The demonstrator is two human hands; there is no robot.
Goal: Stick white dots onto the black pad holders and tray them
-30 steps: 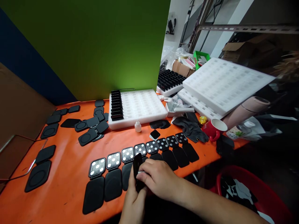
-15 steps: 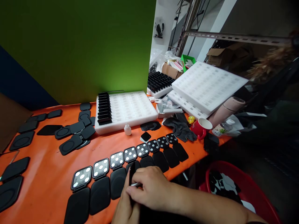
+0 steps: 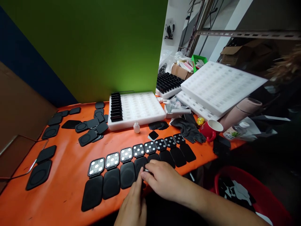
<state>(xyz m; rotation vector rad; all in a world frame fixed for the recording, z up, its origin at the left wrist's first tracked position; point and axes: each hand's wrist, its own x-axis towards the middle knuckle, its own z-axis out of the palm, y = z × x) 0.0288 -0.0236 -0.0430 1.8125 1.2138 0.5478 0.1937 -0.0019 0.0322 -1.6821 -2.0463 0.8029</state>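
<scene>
A row of several open black hinged cases (image 3: 110,175) lies along the near edge of the orange table (image 3: 68,169). Their far halves show silvery plates with white dots. My left hand (image 3: 134,204) reaches up from below, and its fingertips pinch the near edge of one flat black case (image 3: 140,164) in the middle of the row. My right hand (image 3: 162,179) rests just right of it, with its fingers closed on a small silvery part (image 3: 147,170) held at that same case.
Behind the row stand a white foam tray (image 3: 138,108) with black pieces in its left column, a small white bottle (image 3: 136,127) and loose black pads (image 3: 90,127). A red mug (image 3: 213,130), dark gloves (image 3: 188,128) and stacked foam trays (image 3: 218,84) sit to the right. A red bin (image 3: 249,194) stands below the table.
The black case that my left hand held upright now lies flat in the row. Both hands stay on it, and the camera view swung left and back.
</scene>
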